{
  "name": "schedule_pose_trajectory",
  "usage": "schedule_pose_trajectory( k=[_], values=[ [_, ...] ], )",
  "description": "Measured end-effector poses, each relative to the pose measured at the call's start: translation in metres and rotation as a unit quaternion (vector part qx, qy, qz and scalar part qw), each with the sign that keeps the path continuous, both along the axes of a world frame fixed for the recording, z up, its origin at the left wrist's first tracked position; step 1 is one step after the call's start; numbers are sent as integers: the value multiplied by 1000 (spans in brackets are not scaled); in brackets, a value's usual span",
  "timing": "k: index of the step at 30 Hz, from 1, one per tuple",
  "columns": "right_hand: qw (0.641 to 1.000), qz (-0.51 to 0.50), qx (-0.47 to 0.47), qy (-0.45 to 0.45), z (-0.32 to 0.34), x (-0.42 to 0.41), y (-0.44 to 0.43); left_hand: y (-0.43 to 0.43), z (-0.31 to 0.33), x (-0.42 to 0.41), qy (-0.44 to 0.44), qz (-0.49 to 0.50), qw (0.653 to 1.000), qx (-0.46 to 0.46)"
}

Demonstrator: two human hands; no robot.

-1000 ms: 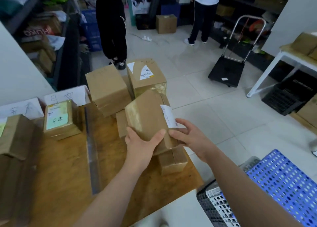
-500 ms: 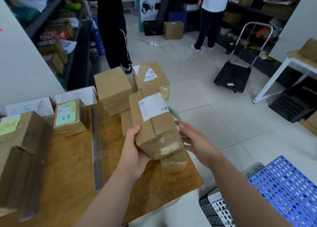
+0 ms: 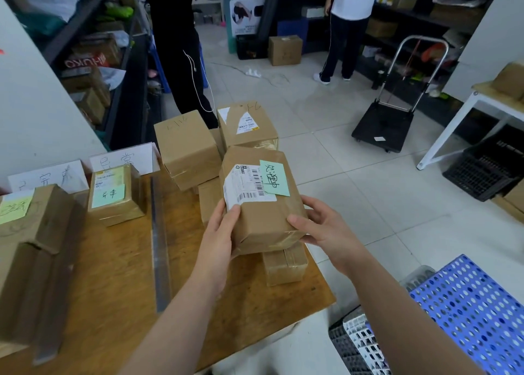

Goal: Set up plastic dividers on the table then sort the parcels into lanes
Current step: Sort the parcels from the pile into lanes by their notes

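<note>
I hold a brown cardboard parcel (image 3: 263,221) above the wooden table (image 3: 113,275), its top bearing a white shipping label and a green handwritten note. My left hand (image 3: 219,232) grips its near left corner; my right hand (image 3: 320,227) grips its near right side. A clear plastic divider (image 3: 159,241) stands lengthwise on the table to the left. A second divider (image 3: 54,289) stands further left. Left of the first divider sits a parcel with a green note (image 3: 114,196). Several more parcels (image 3: 185,150) are piled behind and under the held one.
Handwritten paper lane signs (image 3: 124,159) stand at the table's far edge. A large box stack (image 3: 25,249) fills the left. Perforated crates (image 3: 467,312) sit at lower right. Two people (image 3: 348,25) stand by shelves; a black trolley (image 3: 385,125) rests on the floor.
I have turned the parcel in both hands so its labelled face, with the green note, now points up, and lifted it slightly off the pile.
</note>
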State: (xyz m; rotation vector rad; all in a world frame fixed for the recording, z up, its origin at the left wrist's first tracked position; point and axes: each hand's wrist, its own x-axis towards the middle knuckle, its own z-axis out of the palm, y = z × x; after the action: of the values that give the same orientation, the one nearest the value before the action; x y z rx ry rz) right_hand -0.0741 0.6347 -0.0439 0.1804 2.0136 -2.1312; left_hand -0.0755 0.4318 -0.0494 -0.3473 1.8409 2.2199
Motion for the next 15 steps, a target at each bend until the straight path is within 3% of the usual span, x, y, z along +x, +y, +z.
schedule_pose_trajectory(
  k=[8,15],
  values=[
    [1000,2,25,12,-2,-3,0,4,2,0,-9,-6,1000,-5],
    [998,32,58,17,-1,-15,-8,0,2,3,-20,48,999,-7]
  ],
)
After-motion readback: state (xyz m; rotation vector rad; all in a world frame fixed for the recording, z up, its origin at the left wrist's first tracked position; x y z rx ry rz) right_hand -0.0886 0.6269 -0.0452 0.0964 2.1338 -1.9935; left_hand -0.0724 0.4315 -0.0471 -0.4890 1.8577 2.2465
